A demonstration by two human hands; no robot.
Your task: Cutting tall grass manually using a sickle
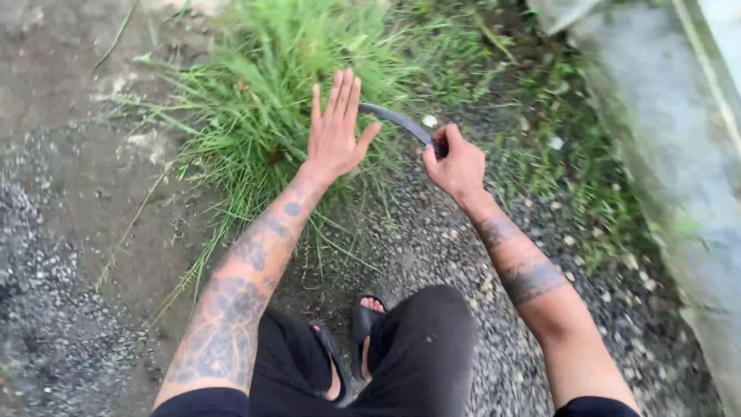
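Sickle (397,121): dark curved blade, held low over the gravel ground (463,255), tip arcing left toward the base of a grass clump (255,100). Blade tip sits just beside the thumb of the left hand.

Risk, as I judge it: the edge lies very near the left thumb and palm; a pull of the blade leftward or a slip on wet stems could cut that hand. Sandalled feet (363,324) sit close below on loose gravel, so a lost footing in the squat would worsen it.

Right hand (455,166): fist wrapped tight round the sickle handle, handle mostly hidden.

Left hand (336,131): fingers straight and together, thumb spread, palm against the grass blades, gripping nothing.

Concrete kerb (679,154) along the right edge; bare dirt to the left.
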